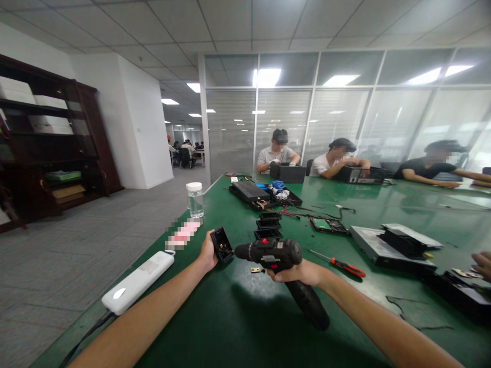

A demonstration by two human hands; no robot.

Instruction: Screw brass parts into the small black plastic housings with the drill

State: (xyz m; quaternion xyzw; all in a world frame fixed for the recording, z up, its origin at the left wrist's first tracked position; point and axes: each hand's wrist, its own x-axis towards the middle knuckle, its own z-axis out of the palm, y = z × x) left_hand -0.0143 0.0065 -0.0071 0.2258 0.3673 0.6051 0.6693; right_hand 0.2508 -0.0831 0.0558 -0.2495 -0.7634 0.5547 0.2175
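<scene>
My left hand is closed on the side of a small black open-fronted box, tilted with its hollow side toward the drill. Metal bits show inside it. My right hand wraps round the grip of a black cordless drill with red buttons. The drill points left, its tip at the edge of the box; whether they touch I cannot tell. Below the chuck, a small yellowish metal piece lies on the green table. Behind the drill, several similar black frames sit in a row.
A red-handled screwdriver and an open drive lie to the right, with silver drive cases farther over. A white power strip and a clear jar stand left. Several people sit across the table; another person's hand shows at right.
</scene>
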